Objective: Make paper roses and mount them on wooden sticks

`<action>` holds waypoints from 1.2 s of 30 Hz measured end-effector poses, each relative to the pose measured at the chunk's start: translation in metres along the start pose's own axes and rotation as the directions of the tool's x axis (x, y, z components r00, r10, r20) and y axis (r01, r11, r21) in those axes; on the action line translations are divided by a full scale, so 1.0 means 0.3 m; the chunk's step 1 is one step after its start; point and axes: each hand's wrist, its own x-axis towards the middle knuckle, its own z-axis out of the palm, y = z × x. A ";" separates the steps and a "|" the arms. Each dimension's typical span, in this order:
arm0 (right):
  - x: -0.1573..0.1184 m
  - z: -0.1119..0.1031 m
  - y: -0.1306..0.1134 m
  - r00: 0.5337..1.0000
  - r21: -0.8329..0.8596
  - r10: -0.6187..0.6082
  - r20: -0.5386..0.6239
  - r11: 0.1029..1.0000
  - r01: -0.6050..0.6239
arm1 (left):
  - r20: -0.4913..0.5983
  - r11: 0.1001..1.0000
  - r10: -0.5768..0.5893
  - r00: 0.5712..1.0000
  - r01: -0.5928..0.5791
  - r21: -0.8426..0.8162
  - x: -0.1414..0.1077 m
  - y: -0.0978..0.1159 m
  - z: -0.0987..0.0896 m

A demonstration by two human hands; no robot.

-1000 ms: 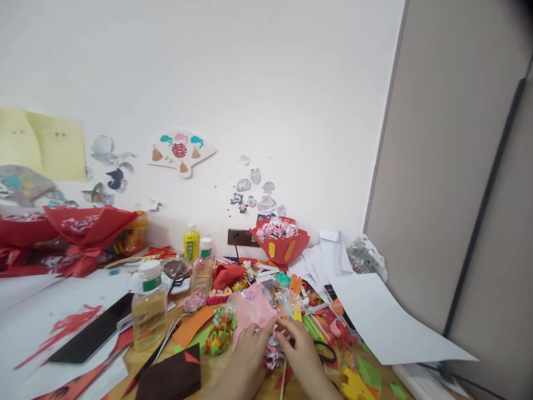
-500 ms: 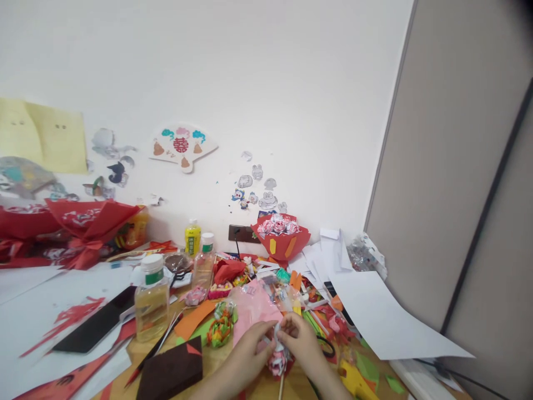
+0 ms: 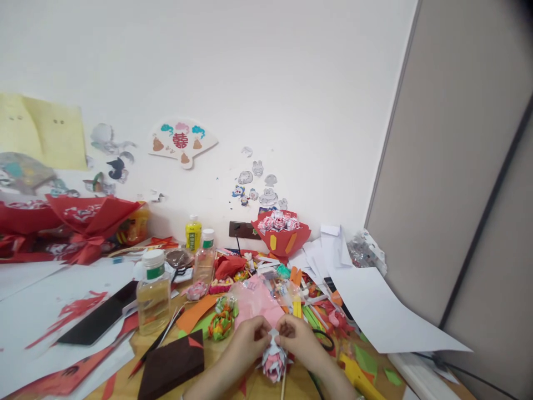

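Note:
A pink and white paper flower (image 3: 273, 366) is held low over the wooden table, with a thin stick (image 3: 283, 388) showing below it. My left hand (image 3: 253, 340) pinches the white paper at the flower's upper edge from the left. From the other side, my right hand (image 3: 298, 336) has its thumb and fingers closed on the same edge. The fingertips of both hands are close together. Beyond them lies a pink paper sheet (image 3: 260, 300), and a green and orange paper ball (image 3: 221, 326) sits left of my left hand. Dark-handled scissors (image 3: 323, 340) lie by my right wrist.
A yellow glue gun (image 3: 358, 380) lies at right, near a large white sheet (image 3: 391, 311). At left are a clear bottle (image 3: 153, 300), a black phone (image 3: 100, 314) and a dark brown box (image 3: 171, 364). Paper scraps and a red bouquet (image 3: 283, 240) fill the back.
My hands have turned and spread slightly, with the fingertips now at the flower's upper edge. More of the flower's pink and white petals shows below them.

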 end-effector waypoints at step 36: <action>-0.008 -0.014 0.004 0.994 -0.047 0.027 0.102 0.999 -0.022 | 0.007 0.987 -0.053 0.999 0.052 0.150 0.000 0.026 -0.023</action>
